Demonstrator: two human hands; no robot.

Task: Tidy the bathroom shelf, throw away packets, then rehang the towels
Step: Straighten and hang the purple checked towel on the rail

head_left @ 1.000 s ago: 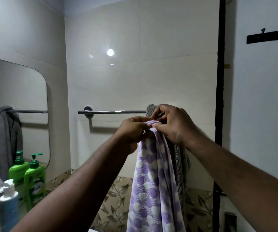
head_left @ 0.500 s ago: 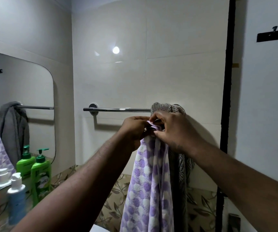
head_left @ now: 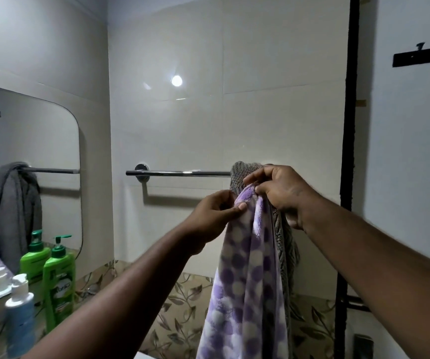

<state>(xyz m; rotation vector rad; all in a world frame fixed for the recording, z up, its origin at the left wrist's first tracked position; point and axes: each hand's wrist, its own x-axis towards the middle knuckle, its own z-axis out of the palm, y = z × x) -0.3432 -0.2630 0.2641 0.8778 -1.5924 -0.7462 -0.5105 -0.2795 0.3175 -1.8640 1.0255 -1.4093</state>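
Note:
A purple-and-white dotted towel [head_left: 247, 275] hangs down from both my hands, just below and in front of the chrome towel rail [head_left: 180, 173]. My left hand [head_left: 215, 216] pinches the towel's top edge on the left. My right hand [head_left: 283, 193] grips the same edge on the right, close against a grey ribbed towel [head_left: 245, 169] draped over the rail's right end. The grey towel's lower part [head_left: 285, 255] shows behind the dotted one.
On the shelf at lower left stand a green pump bottle [head_left: 59, 278] and a blue bottle with a white cap [head_left: 19, 317], below a mirror [head_left: 27, 156]. A black hook rack [head_left: 423, 58] is on the right wall, past a black vertical strip [head_left: 348, 125].
Both hands have parted slightly, spreading the dotted towel's top edge. My right hand has risen a little against the grey towel. The view has turned slightly left.

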